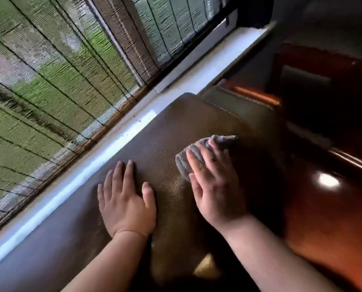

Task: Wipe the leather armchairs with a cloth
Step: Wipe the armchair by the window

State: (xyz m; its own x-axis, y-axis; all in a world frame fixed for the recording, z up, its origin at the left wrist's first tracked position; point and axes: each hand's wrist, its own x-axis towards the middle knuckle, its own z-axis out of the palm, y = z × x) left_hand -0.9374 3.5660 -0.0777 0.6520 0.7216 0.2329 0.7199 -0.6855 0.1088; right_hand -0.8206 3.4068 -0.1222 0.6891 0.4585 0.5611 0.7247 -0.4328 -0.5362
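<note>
On the brown leather armchair (175,127) back, my right hand (214,184) pressed the grey cloth (188,163) flat with straight fingers; my left hand (125,203) lay open beside it. Beyond the armchair ran a white windowsill (207,60) and woven blind (60,70); polished wooden furniture (333,203) stood alongside.

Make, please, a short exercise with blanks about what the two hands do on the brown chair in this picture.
1. The right hand presses a grey ____ onto the leather armchair.
2. The left hand lies ____ on the leather, holding nothing.
3. Behind the armchair runs a white window ____.
4. The woven blind hangs on the ____ side of the picture.

Missing words: cloth; flat; sill; left
</note>
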